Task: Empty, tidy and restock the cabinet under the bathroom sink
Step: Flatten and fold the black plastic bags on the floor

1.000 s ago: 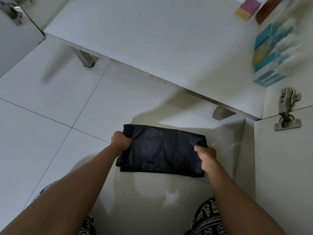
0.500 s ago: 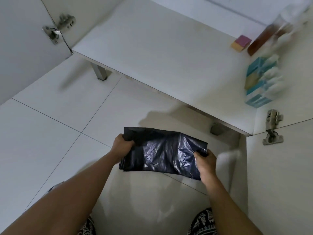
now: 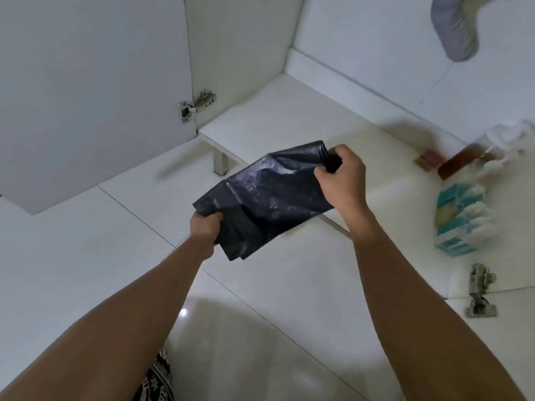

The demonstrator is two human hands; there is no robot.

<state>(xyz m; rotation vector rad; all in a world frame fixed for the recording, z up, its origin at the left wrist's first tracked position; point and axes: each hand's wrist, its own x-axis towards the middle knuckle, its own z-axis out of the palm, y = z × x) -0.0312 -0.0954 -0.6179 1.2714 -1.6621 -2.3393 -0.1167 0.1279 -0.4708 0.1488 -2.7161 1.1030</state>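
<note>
**Bag held in both hands, at cabinet front**

Left hand (image 3: 204, 230) is fisted tight on the low near end of the bag (image 3: 269, 195). Right hand (image 3: 343, 180) is clamped on its high far corner. Bag is black and crumpled, held in the air over the front edge of the shelf (image 3: 289, 117). Long axis is diagonal, from lower left up to the right, toward the cabinet interior. A blurred teal pack (image 3: 457, 224) is on the shelf at right.

Left forearm (image 3: 115, 328): bare, wrist to frame edge.
Right forearm (image 3: 405, 299): bare, wrist to frame edge.
Hands: left hand (image 3: 204, 230), right hand (image 3: 343, 178), both bare.
Garment (image 3: 159, 377): black cloth, white geometric print, just under the left forearm.
</note>
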